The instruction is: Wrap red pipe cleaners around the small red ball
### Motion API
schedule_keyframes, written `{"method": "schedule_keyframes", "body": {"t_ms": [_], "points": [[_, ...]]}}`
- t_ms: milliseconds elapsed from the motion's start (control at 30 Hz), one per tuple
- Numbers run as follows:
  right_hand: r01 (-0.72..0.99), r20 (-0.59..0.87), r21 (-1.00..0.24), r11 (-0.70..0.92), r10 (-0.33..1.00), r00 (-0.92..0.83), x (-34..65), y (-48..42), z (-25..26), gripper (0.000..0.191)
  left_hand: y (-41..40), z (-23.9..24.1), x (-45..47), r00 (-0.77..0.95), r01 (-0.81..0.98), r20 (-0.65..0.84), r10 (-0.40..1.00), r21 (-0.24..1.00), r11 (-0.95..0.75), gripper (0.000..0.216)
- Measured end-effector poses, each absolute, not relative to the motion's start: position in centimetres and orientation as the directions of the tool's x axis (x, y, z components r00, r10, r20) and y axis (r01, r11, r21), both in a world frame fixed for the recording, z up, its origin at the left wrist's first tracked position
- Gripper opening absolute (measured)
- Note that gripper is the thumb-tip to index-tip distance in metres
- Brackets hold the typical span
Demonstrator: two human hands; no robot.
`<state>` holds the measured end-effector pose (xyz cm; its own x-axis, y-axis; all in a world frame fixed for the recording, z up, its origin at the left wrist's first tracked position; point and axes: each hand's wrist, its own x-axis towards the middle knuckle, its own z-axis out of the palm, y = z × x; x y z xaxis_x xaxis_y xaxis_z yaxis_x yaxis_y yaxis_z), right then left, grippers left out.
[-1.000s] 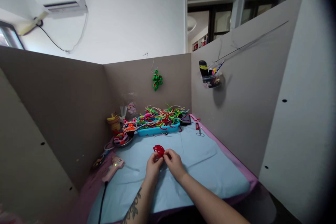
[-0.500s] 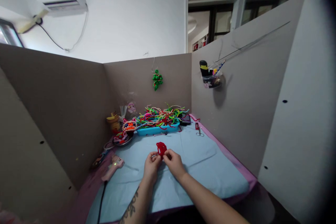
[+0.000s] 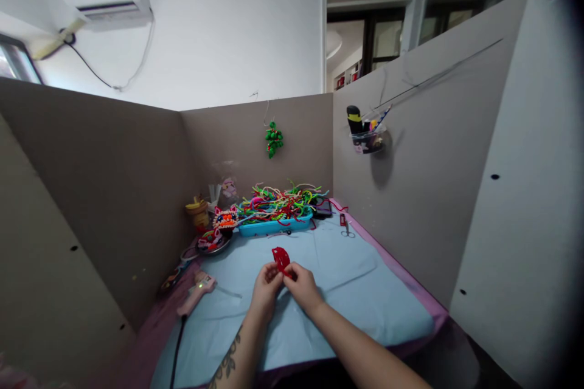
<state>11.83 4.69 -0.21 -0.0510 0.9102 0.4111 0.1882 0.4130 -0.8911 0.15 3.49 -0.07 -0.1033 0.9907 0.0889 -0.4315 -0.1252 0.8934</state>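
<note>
A small piece of knotted red cord [image 3: 281,257] stands up between my two hands, above the middle of the blue cloth. My left hand [image 3: 266,284] pinches its lower left side between thumb and fingers. On the lower right, my right hand [image 3: 300,282] grips it with thumb and forefinger, the fingertips of both hands nearly touching. The fingers cover the bottom of the red cord piece, so its lower end is hidden.
A blue tray [image 3: 274,228] heaped with colourful cords stands at the back. Small scissors [image 3: 347,231] lie at the right. On the left are a pink corded hot-glue gun [image 3: 196,295] and a metal bowl [image 3: 219,246] of beaded pieces. Grey partitions [image 3: 255,152] enclose the table.
Both hands have shifted very slightly, and the red cord piece now leans a little and looks narrower. Both hands keep their hold on it.
</note>
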Motion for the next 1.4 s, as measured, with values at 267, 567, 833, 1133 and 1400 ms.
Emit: {"method": "schedule_keyframes", "body": {"t_ms": [267, 567, 833, 1133, 1400], "points": [[0.273, 0.438, -0.857, 0.437, 0.897, -0.060, 11.9, 4.8, -0.5, 0.009, 3.3, 0.3, 0.1, -0.099, -0.414, 0.083, 0.992, 0.903, -0.116, 0.041], [0.329, 0.566, -0.736, 0.592, 0.804, -0.181, 11.7, 4.7, -1.3, 0.024, 3.2, 1.0, -0.1, -0.179, -0.464, -0.012, 0.984, 0.883, -0.074, 0.037], [0.002, 0.443, -0.896, 0.443, 0.896, 0.034, 12.5, 6.1, -1.6, 0.046, 3.0, 0.8, -0.1, -0.007, -0.439, -0.031, 0.999, 0.898, 0.025, 0.035], [-0.202, 0.359, -0.918, 0.340, 0.931, -0.064, 12.7, 6.5, -1.5, 0.038, 3.3, 0.2, -0.3, -0.037, -0.229, 0.131, 0.991, 0.964, -0.136, 0.029], [-0.166, 0.371, -0.922, 0.349, 0.920, -0.125, 12.8, 6.4, -1.2, 0.043, 3.2, 0.3, 0.1, 0.023, -0.366, 0.051, 0.998, 0.930, -0.039, 0.035]]}}
